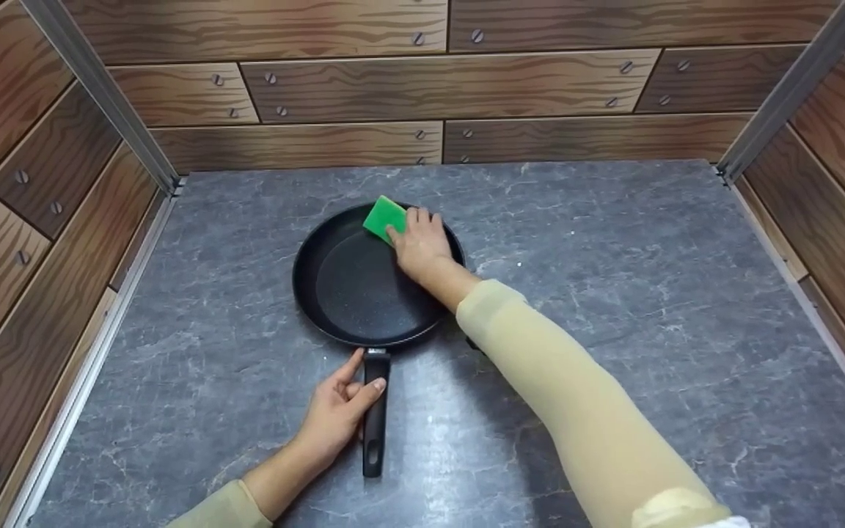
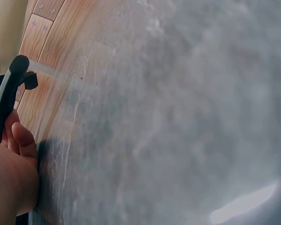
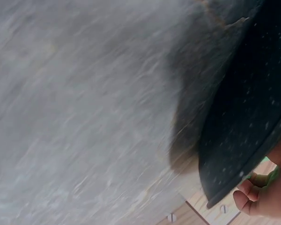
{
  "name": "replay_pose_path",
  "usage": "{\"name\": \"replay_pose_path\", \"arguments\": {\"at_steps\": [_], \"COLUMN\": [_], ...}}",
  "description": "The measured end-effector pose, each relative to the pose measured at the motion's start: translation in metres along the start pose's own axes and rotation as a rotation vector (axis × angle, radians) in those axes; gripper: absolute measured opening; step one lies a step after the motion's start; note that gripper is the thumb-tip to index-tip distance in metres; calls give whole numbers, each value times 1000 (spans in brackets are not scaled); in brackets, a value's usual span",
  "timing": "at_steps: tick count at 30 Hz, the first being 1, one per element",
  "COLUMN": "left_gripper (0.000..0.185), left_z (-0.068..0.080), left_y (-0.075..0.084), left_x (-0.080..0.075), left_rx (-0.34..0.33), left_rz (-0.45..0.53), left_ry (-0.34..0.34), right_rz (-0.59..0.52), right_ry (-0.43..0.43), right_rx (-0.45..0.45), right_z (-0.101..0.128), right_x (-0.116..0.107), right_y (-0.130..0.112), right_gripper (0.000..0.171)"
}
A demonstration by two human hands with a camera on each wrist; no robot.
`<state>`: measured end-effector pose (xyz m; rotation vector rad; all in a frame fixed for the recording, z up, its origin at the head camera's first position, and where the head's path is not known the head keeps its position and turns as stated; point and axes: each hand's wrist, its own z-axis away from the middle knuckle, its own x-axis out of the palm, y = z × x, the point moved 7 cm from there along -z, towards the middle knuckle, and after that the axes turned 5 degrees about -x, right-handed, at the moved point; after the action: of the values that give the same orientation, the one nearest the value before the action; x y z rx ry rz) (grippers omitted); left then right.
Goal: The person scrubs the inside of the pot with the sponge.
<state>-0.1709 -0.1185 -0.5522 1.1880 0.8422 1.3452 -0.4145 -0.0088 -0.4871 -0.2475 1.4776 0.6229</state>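
in the head view, the black pan (image 1: 356,293) is left of the middle of the bench (image 1: 635,308), nearer the far edge than the near side, its handle (image 1: 373,440) pointing away from the far edge. the left hand (image 1: 336,412) grips that handle close to the pan, thumb over the top and index finger reaching up beside the joint. the right hand (image 1: 424,242) pinches a green-faced sponge (image 1: 382,220) against the inner wall, on the side towards the bench's far edge. the step in hand looks like wiping the inside. to do it well, the sponge should lie flat on the curve, pressed evenly and led round the wall in overlapping strokes, then across the floor of the pan; the left hand should counter each push so that the pan does not swivel.

in the left wrist view, the handle stands out past the curled fingers, so the hold seems secure; a slightly firmer thumb would resist twisting better. the pan's bowl is hard to make out here.

in the right wrist view, the pan's speckled outer side and rim hide most of the sponge; only traces of green show by the bent fingers. whether the base sits flat i cannot tell; for steady pressure it should.
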Motion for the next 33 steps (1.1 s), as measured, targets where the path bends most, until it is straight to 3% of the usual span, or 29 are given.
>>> {"name": "replay_pose_path", "arguments": {"at_steps": [18,33], "left_gripper": [82,82], "left_z": [-1,-2], "left_y": [-2,0], "left_x": [-1,0], "left_rx": [-4,1], "left_rz": [12,-7], "left_ry": [2,4], "right_rz": [34,67], "right_ry": [-11,-56], "right_rx": [-50,-172], "right_z": [14,16], "right_x": [1,5], "right_y": [28,25], "right_gripper": [55,48]}}
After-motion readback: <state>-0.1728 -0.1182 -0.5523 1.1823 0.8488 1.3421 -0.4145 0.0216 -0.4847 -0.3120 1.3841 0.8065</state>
